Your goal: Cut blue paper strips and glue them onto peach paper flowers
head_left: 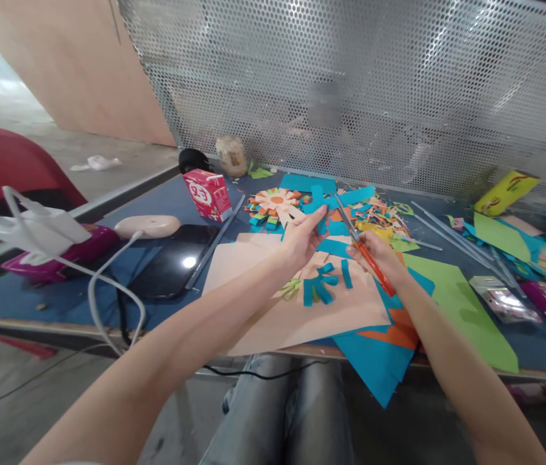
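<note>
My left hand (pixel 303 237) is closed, its thumb and fingers pinching a piece of blue paper (pixel 320 205) cut into strips. My right hand (pixel 378 253) is wrapped round a pair of scissors (pixel 374 266) with orange handles. The scissor blades point up and left, close beside the blue paper. Below my hands, several cut blue strips (pixel 319 289) lie fanned out on a large peach sheet (pixel 253 316), with small green strips partly under them. Behind my left hand sits a peach paper flower (pixel 275 200) over layered coloured strips.
Orange, green and blue sheets (pixel 457 303) lie under and right of the peach sheet. Paper scraps (pixel 389 216) are heaped behind my right hand. Leftward are a phone (pixel 176 258), a pink box (pixel 208 195) and a white charger with cables (pixel 40 229). A perforated metal panel (pixel 374 84) borders the back.
</note>
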The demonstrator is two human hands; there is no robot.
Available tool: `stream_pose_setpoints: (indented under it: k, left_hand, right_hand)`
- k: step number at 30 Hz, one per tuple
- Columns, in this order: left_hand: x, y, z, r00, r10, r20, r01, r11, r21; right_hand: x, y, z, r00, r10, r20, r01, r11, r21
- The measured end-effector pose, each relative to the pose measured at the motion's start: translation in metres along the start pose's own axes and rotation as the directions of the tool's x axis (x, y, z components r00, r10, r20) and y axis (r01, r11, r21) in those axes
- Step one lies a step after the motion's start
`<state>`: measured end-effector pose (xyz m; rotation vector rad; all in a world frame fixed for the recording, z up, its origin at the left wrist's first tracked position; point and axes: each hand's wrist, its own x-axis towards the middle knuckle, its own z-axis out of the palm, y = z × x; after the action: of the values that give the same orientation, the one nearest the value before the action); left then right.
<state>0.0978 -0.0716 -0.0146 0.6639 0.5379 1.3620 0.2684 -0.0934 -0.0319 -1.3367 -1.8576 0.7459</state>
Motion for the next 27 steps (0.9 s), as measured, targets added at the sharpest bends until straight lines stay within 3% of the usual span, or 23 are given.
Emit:
stream_pose_setpoints:
  k: [9,27]
  left_hand:
    - [-0.003,-0.013,0.001,0.999,-0.019,-0.028,0.019,1.000,0.012]
    - [-0.006,-0.010,0.005,0.999,-0.034,-0.021,0.034,0.999,0.001]
  right_hand:
    - [-0.002,-0.004,0.002,0.999,0.028,-0.029,-0.027,0.999,0.028]
    - [-0.003,-0.014,0.004,0.996,0.042,-0.084,-0.037,0.997,0.066]
